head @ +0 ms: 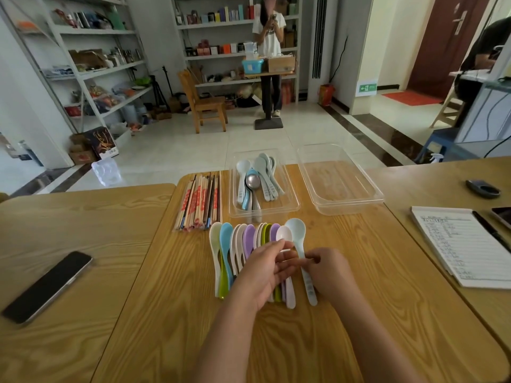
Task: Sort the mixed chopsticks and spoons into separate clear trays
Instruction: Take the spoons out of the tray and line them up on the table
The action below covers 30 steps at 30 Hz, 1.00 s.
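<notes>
A row of several plastic spoons [237, 244], white, blue, purple and green, lies on the wooden table in front of me. My left hand [262, 275] is over the row, pinching a small white spoon [284, 234] by its handle. My right hand [329, 272] touches the handle of a pale blue spoon [297, 230] at the row's right end. A bundle of chopsticks [200, 201] lies at the back left. One clear tray [290, 205] holds several spoons. The other clear tray [356, 201] to its right holds nothing.
A black phone [48, 286] lies on the left table. A lined notepad [464, 244] with a pen, a second phone [502, 215] and a dark small object [482, 188] are on the right table. A person stands far back by the shelves.
</notes>
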Each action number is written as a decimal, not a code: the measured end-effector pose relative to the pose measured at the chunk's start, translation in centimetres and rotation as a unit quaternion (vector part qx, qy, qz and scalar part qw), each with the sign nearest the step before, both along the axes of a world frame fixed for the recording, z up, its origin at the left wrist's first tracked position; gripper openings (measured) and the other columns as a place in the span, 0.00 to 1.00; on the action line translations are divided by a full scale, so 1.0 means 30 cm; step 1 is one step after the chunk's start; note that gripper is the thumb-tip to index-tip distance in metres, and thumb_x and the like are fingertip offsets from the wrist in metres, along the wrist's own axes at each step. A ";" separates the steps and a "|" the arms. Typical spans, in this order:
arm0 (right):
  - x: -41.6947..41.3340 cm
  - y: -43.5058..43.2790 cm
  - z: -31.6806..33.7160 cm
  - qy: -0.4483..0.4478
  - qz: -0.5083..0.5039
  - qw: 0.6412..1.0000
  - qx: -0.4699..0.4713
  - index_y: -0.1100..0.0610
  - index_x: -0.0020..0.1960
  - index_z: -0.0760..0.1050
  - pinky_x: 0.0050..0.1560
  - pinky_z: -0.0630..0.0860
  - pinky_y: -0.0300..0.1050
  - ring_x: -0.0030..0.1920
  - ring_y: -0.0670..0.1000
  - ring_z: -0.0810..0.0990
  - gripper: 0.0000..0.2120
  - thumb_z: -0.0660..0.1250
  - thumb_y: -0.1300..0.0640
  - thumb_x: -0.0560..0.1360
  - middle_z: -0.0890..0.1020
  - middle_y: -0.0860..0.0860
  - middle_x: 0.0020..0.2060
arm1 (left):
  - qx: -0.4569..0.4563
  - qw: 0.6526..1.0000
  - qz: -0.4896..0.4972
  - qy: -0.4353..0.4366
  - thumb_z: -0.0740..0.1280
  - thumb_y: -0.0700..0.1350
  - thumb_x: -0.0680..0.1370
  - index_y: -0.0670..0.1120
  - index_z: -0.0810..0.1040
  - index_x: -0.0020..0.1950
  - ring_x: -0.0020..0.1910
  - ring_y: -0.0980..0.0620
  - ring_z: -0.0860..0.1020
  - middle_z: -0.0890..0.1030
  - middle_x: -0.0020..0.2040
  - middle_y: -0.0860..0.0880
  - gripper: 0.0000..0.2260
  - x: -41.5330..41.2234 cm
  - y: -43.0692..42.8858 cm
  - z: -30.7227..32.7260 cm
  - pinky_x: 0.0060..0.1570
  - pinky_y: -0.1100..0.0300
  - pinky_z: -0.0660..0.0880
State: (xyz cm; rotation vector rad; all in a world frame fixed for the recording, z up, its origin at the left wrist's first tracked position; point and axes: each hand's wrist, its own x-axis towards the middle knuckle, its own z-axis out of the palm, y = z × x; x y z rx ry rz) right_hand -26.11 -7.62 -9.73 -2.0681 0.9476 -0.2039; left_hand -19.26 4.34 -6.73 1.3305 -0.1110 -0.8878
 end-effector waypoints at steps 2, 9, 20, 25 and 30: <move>0.000 0.004 0.000 -0.007 0.005 1.000 -0.009 0.55 0.56 0.81 0.34 0.72 0.39 0.38 0.44 0.77 0.09 0.67 0.55 0.78 0.80 0.47 0.38 | 0.001 1.000 0.002 -0.001 0.61 0.47 0.83 0.40 0.79 0.59 0.51 0.46 0.84 0.82 0.56 0.37 0.13 0.003 -0.004 -0.001 0.56 0.53 0.80; 0.002 0.014 0.001 0.000 0.018 1.000 -0.010 0.55 0.38 0.80 0.31 0.71 0.46 0.29 0.47 0.73 0.12 0.67 0.54 0.79 0.78 0.51 0.29 | 0.009 1.000 0.019 -0.007 0.61 0.47 0.83 0.41 0.79 0.58 0.53 0.45 0.83 0.83 0.55 0.39 0.12 0.012 -0.016 -0.006 0.54 0.55 0.80; 0.000 -0.027 0.034 -0.040 -0.018 0.998 -0.041 0.57 0.62 0.79 0.38 0.71 0.39 0.44 0.47 0.77 0.12 0.65 0.58 0.79 0.82 0.51 0.53 | -0.054 0.998 0.036 -0.013 0.60 0.46 0.84 0.39 0.79 0.61 0.49 0.47 0.82 0.83 0.51 0.41 0.14 0.064 -0.003 0.025 0.51 0.56 0.79; 0.071 -0.056 0.083 -0.071 -0.008 0.996 -0.049 0.55 0.59 0.80 0.33 0.70 0.38 0.37 0.46 0.78 0.10 0.66 0.56 0.79 0.81 0.48 0.44 | -0.056 0.997 0.043 -0.032 0.60 0.46 0.84 0.39 0.78 0.58 0.47 0.48 0.82 0.83 0.50 0.41 0.13 0.136 0.009 0.042 0.49 0.56 0.79; 0.244 -0.090 0.196 -0.107 0.032 0.991 -0.072 0.55 0.52 0.82 0.39 0.77 0.42 0.39 0.47 0.79 0.06 0.66 0.58 0.79 0.81 0.45 0.39 | -0.050 0.994 0.068 -0.072 0.60 0.45 0.83 0.41 0.80 0.54 0.47 0.48 0.82 0.83 0.48 0.43 0.11 0.264 -0.011 0.091 0.50 0.55 0.78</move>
